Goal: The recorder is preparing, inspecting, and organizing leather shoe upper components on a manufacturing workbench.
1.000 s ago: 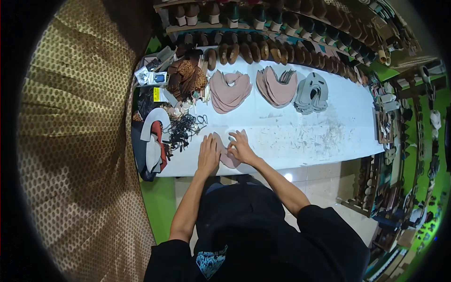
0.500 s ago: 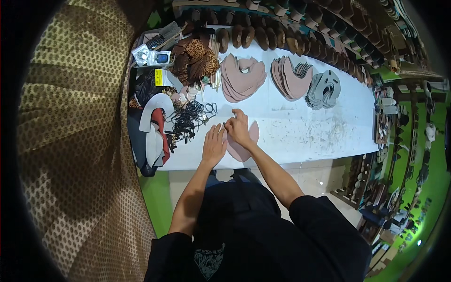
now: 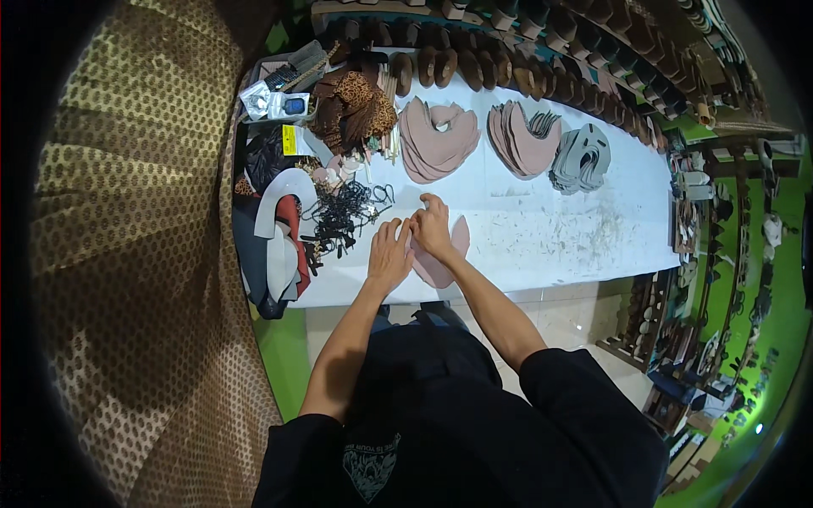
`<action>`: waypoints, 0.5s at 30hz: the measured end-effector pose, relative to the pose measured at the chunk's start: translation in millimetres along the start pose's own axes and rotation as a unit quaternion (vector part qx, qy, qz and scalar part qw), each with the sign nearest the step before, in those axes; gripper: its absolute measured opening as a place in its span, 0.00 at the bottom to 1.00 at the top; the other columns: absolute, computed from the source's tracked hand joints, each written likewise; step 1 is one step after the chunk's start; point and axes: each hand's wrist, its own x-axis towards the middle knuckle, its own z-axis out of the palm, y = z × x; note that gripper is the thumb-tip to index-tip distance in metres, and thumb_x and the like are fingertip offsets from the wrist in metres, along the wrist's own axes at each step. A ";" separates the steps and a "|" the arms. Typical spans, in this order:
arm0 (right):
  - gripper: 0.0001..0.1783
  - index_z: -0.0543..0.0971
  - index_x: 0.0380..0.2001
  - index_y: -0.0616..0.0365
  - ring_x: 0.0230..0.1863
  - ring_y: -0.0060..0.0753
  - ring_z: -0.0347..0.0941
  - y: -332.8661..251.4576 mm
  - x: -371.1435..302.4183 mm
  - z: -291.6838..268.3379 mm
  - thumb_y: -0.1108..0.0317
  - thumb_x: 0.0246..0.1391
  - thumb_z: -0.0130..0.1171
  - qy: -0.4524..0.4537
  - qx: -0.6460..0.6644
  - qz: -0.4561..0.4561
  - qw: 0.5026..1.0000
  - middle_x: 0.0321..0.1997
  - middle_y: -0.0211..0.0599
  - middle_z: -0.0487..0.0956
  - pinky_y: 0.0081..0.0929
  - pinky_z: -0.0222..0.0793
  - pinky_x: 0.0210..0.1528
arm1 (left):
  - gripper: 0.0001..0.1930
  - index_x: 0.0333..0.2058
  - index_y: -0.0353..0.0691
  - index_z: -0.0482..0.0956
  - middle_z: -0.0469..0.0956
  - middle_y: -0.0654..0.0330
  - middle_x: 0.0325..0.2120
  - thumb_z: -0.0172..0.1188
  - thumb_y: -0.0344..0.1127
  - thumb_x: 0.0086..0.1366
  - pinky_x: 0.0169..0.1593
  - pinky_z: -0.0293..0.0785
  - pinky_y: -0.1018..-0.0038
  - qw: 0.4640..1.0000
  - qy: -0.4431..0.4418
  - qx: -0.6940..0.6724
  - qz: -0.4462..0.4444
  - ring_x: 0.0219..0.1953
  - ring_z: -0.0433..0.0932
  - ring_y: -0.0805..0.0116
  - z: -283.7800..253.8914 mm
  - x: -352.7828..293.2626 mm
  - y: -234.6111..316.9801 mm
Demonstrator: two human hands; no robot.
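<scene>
A pink curved shoe-upper piece (image 3: pixel 439 267) lies on the white table in front of me, partly hidden under my hands. My left hand (image 3: pixel 389 256) rests on its left edge, fingers stretched out and close to flat. At the upper left end of the piece, the thumb and bent fingers of my right hand (image 3: pixel 433 227) pinch the edge, one finger pointing away. The fingertips of both hands almost meet there. Whether anything small sits between them is too fine to make out.
Behind my hands are two stacks of pink upper pieces (image 3: pixel 436 148) (image 3: pixel 527 144) and a grey stack (image 3: pixel 582 159). Black straps (image 3: pixel 343 212) lie tangled at left, beside white and red scraps (image 3: pixel 284 207) and leopard-print cloth (image 3: pixel 356 93). Brown shoe lasts (image 3: pixel 446 66) line the back edge.
Both hands stay at the same end of the pink piece, with small finger shifts. The left fingertips have moved slightly up and right, closer to the right hand.
</scene>
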 end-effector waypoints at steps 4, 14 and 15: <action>0.06 0.83 0.25 0.62 0.65 0.53 0.59 1.1 -0.2 0.2 0.70 0.48 0.65 -0.008 -0.001 0.005 1.000 0.61 0.47 0.67 0.62 0.52 0.65 | 0.40 0.64 0.35 0.63 0.64 0.49 0.59 0.68 0.34 0.53 0.63 0.62 0.57 1.000 -0.006 0.024 -0.005 0.62 0.61 0.50 2.6 6.3 0.4; 0.14 0.78 0.39 0.65 0.75 0.62 0.47 -5.0 -21.3 -2.2 0.64 0.57 0.60 -0.040 -0.043 0.023 0.998 0.70 0.53 0.60 0.73 0.42 0.69 | 0.38 0.60 0.34 0.68 0.66 0.49 0.56 0.69 0.31 0.48 0.59 0.66 0.58 0.999 0.005 0.047 -0.008 0.59 0.64 0.49 11.2 10.2 -0.7; 0.14 0.78 0.39 0.66 0.75 0.62 0.47 -2.4 -21.2 -1.6 0.64 0.57 0.60 -0.034 -0.065 0.010 0.997 0.69 0.53 0.60 0.74 0.42 0.69 | 0.38 0.60 0.34 0.69 0.66 0.49 0.55 0.69 0.31 0.47 0.58 0.67 0.58 0.999 0.009 0.052 -0.003 0.58 0.65 0.49 11.4 12.0 1.3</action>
